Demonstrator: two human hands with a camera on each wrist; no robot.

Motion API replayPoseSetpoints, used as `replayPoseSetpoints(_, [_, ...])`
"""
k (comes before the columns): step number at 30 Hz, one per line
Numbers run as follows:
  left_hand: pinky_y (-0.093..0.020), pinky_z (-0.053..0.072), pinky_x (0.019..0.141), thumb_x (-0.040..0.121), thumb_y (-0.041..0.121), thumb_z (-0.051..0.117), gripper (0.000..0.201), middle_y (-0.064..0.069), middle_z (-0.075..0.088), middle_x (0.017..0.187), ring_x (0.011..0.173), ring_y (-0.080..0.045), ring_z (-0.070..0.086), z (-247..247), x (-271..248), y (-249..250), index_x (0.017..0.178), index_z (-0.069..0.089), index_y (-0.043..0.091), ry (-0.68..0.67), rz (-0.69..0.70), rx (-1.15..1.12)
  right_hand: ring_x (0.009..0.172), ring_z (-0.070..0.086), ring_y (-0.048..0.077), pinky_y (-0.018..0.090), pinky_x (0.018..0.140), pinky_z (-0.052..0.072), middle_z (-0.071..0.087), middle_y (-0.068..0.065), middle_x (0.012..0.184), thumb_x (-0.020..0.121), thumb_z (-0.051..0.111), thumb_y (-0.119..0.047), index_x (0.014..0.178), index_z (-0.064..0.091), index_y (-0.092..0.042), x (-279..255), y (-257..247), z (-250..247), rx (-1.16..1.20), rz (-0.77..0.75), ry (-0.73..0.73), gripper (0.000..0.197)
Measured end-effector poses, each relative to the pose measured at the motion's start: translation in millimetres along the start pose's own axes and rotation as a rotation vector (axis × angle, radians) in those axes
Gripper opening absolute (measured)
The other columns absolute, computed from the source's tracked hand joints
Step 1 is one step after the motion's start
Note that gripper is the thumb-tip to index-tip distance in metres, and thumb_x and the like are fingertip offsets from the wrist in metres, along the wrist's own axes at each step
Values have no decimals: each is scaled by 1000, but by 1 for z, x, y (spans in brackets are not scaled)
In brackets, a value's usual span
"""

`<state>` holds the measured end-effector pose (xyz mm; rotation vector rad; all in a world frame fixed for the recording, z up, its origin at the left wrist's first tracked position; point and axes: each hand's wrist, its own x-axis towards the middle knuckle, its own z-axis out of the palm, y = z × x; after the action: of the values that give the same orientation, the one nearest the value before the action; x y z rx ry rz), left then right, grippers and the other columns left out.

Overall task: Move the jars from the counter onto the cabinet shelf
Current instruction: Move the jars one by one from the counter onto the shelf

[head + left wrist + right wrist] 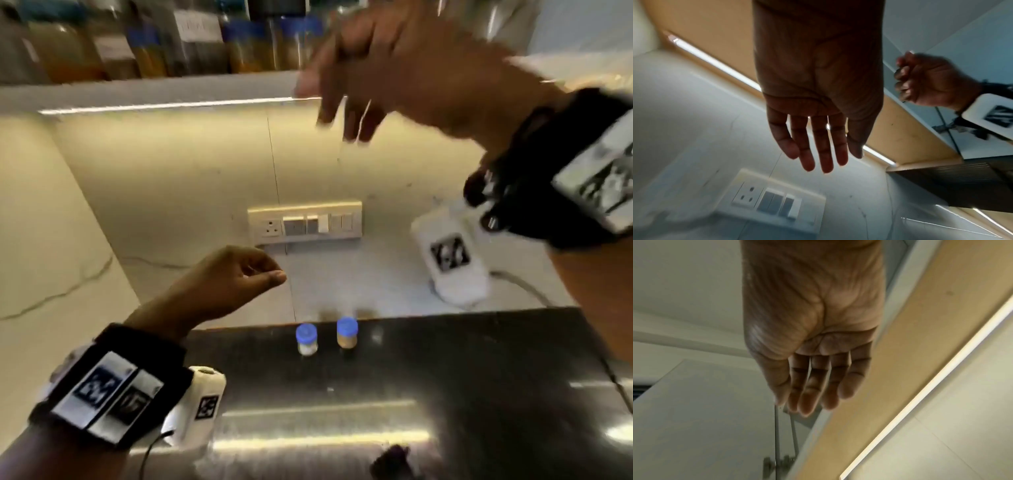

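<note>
Two small blue-lidded jars stand side by side at the back of the dark counter: one with white contents and one with tan contents. My left hand hovers above and left of them, fingers relaxed and holding nothing; the left wrist view shows its fingers straight. My right hand is raised, blurred, just below the cabinet shelf, fingers hanging loose and empty. In the right wrist view the fingers hang relaxed. Several jars stand on the shelf.
A switch and socket plate is on the wall behind the jars. A light strip runs under the cabinet. A small dark object sits at the counter's near edge.
</note>
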<state>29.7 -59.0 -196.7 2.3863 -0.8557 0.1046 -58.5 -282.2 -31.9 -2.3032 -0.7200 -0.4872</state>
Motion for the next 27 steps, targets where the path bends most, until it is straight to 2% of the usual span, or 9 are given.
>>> replayPoseSetpoints(4, [-26, 49, 65, 83, 26, 71, 7, 4, 70, 72, 63, -4, 60, 54, 3, -41, 76, 71, 25, -29, -90, -129, 61, 64, 12, 25, 57, 53, 72, 3, 80, 88, 66, -22, 90, 72, -16, -33, 49, 84, 40, 85, -226, 9])
replayPoseSetpoints(6, [-21, 45, 61, 84, 23, 70, 10, 6, 66, 67, 55, 5, 54, 79, 3, -59, 74, 68, 26, -89, -140, -173, 59, 60, 7, 21, 57, 49, 70, 0, 73, 87, 68, -25, 87, 72, -14, -51, 83, 119, 46, 172, -215, 12])
replayPoseSetpoints(8, [-13, 42, 59, 85, 23, 69, 4, 8, 65, 70, 55, 10, 54, 100, 0, -71, 83, 70, 20, -153, -185, -157, 59, 54, 1, 14, 58, 42, 64, -8, 66, 87, 68, -28, 80, 68, -23, -71, 117, 145, 26, 284, -223, 8])
replayPoseSetpoints(10, [-11, 43, 65, 85, 24, 69, 15, 5, 67, 82, 65, 8, 57, 118, -3, -84, 96, 71, 15, -199, -224, -146, 61, 51, 1, 21, 63, 42, 63, -7, 68, 87, 66, -32, 77, 66, -23, -91, 152, 165, -44, 451, -253, 13])
replayPoseSetpoints(12, [-18, 45, 81, 84, 26, 69, 28, 0, 67, 102, 86, -4, 60, 133, -3, -95, 109, 67, 14, -234, -252, -108, 66, 54, 6, 25, 66, 43, 67, -1, 76, 86, 65, -33, 81, 67, -16, -113, 182, 182, -96, 618, -296, 17])
replayPoseSetpoints(14, [-24, 42, 95, 84, 29, 68, 43, -3, 59, 124, 110, -13, 55, 148, 0, -107, 123, 58, 16, -279, -270, -41, 84, 61, 9, 25, 77, 46, 67, -1, 92, 83, 67, -35, 99, 69, -19, -137, 208, 199, -136, 767, -386, 23])
replayPoseSetpoints(16, [-26, 36, 103, 83, 33, 67, 58, -6, 47, 138, 125, -18, 47, 163, 6, -118, 135, 46, 18, -333, -303, -5, 109, 57, 15, 28, 92, 45, 56, -3, 119, 81, 67, -45, 125, 56, -28, -159, 232, 216, -212, 893, -512, 49])
replayPoseSetpoints(20, [-34, 33, 111, 81, 38, 67, 78, -9, 32, 149, 133, -26, 39, 191, 23, -135, 145, 29, 19, -401, -347, 31, 137, 35, 24, 43, 108, 36, 29, 2, 153, 82, 57, -58, 147, 26, -31, -194, 268, 244, -350, 968, -560, 77])
replayPoseSetpoints(27, [-40, 30, 113, 79, 39, 68, 90, -10, 23, 152, 136, -32, 34, 231, 63, -173, 150, 17, 20, -423, -348, 59, 146, 8, 38, 52, 115, 20, -5, 1, 162, 76, 59, -66, 152, 5, -38, -223, 316, 270, -321, 1111, -715, 97])
